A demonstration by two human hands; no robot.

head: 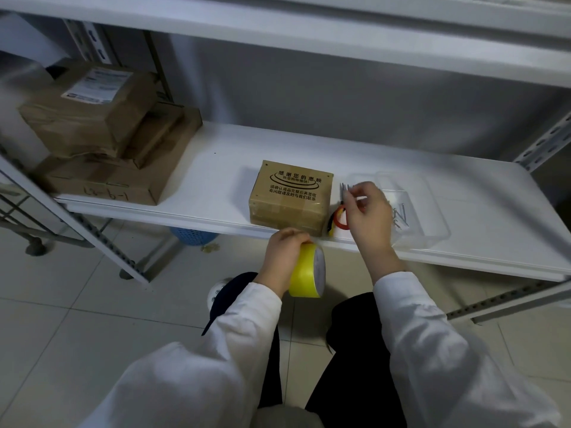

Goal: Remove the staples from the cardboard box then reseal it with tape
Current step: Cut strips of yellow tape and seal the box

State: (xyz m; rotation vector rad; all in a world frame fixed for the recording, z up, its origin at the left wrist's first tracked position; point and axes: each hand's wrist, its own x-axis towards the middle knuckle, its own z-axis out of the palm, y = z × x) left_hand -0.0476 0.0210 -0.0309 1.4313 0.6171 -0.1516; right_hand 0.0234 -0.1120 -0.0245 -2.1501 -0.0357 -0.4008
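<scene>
Now, left hand (284, 251): we grip the yellow tape roll (306, 270), below the shelf (216, 168) edge.
right hand (367, 211): curled above the pliers (340, 222); we cannot tell its grasp.
cardboard box (292, 196): on shelf, beside pliers.

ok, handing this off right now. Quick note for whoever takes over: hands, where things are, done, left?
Left hand grips the yellow tape roll, just below the white shelf edge.
Right hand hovers over the red-handled pliers; unclear if it pinches anything.
Small brown printed cardboard box sits closed on the shelf.
Done, seemingly: staples out; metal pieces lie in the clear plastic tray.
Left: no yellow tape on the box yet.
</scene>
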